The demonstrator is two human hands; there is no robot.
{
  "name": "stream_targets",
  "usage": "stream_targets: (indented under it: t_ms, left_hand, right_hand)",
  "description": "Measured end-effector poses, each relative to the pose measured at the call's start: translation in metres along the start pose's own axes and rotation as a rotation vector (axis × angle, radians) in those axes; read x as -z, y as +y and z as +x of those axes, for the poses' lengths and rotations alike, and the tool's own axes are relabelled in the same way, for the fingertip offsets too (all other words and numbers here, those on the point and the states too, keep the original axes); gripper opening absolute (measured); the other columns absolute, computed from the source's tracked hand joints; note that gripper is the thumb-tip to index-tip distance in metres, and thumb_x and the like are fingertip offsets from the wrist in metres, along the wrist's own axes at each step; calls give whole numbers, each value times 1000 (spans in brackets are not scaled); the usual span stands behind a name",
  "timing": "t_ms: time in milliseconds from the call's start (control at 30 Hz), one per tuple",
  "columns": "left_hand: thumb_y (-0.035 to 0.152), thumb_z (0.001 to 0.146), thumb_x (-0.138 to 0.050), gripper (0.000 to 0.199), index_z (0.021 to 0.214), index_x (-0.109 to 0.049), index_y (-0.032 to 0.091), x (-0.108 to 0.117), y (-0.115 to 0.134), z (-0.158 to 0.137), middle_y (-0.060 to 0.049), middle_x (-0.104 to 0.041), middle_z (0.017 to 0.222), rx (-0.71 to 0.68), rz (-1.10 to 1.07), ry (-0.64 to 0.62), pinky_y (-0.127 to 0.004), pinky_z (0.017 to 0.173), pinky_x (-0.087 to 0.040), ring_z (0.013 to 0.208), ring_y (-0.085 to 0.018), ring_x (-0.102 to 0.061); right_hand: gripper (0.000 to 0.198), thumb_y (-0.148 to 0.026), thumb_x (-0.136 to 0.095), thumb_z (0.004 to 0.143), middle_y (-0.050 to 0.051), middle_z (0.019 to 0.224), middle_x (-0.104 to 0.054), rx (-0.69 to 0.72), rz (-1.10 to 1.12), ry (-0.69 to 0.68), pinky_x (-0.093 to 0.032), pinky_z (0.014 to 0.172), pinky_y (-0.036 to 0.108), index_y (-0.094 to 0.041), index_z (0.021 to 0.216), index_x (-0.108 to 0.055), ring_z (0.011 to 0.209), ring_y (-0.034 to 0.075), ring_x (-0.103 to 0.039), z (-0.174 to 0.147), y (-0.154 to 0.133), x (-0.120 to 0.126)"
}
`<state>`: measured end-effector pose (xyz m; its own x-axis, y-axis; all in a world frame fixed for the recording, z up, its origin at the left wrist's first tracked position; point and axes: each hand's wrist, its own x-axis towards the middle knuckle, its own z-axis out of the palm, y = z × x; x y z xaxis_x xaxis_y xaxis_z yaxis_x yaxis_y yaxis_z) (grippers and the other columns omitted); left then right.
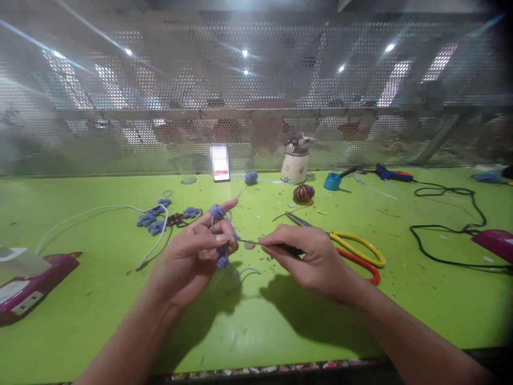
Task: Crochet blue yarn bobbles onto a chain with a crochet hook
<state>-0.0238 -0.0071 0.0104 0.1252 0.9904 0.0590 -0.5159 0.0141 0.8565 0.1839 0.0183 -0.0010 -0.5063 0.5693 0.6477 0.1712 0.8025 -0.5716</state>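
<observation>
My left hand [200,248] pinches a small piece of blue-purple crochet [223,260] between thumb and fingers. Yarn of the same colour wraps round its raised index finger and runs back towards a small purple yarn ball [250,178]. Between thumb and fingers, my right hand [308,256] grips a crochet hook [251,243] with a dark handle. The hook's thin metal shaft points left and meets the yarn at the left fingertips. Loose yarn ends hang below the work. Just beyond my right hand lie scissors [356,248] with yellow and red handles, partly hidden by it.
Blue crocheted flowers [154,218] lie at left by a white cable [163,235] and a magenta power strip [44,280]. Farther back stand a phone [220,163], a multicoloured yarn ball [303,193], a white jar [295,163], a blue pot [332,182] and a glue gun [395,175].
</observation>
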Motion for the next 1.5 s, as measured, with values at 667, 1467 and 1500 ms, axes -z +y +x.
stream_targets:
  t_ms: [667, 1467, 1500]
  left_hand:
    - [3, 66, -69, 71, 134, -50, 11, -4, -2, 1, 0, -62, 65, -39, 93, -9, -22, 53, -38, 60, -13, -51]
    - [8, 67, -74, 34, 100, -76, 15, -4, -8, 5, 1, -61, 65, 13, 239, 103, -20, 62, -41, 62, -9, -53]
    - [9, 66, -75, 35, 100, -76, 16, -4, -9, 5, 2, -61, 66, 10, 254, 90, -21, 62, -41, 63, -9, -53]
  right_hand:
    - [11, -10, -59, 88, 4, 76, -69, -14, -74, 4, -46, 62, 26, -14, 89, -69, 67, 13, -60, 0, 2, 1]
    - [12, -23, -63, 85, -1, 63, -59, -429, 373, 17, -36, 44, 22, -12, 85, -68, 47, 7, -44, 0, -3, -3]
    - [12, -23, -63, 85, -1, 63, -59, -447, 394, 19, -36, 43, 22, -12, 85, -68, 47, 7, -44, 0, -3, -4]
